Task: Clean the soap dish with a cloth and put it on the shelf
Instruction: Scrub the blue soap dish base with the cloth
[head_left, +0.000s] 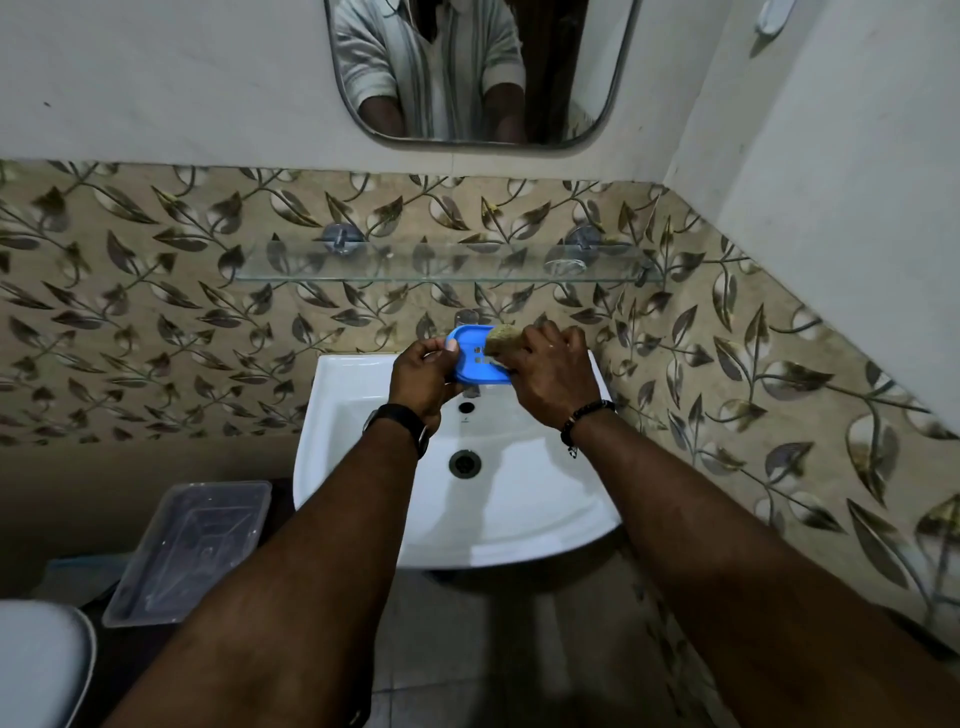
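Forearms (322, 545) outstretched over sink (363, 499), left hand (421, 379) pinching soap dish (470, 358), right hand (553, 374) gripping cloth (501, 332)

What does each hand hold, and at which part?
The left hand grips the blue soap dish at its left end; the right hand holds a bunched cloth against it.

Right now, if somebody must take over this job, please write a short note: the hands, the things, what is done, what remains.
Left hand holds the blue soap dish by its left end, above the sink.
Right hand holds the cloth against the dish's right part.
Done: dish in hand, cloth on it.
Left: finish wiping, then put the dish on the glass shelf.
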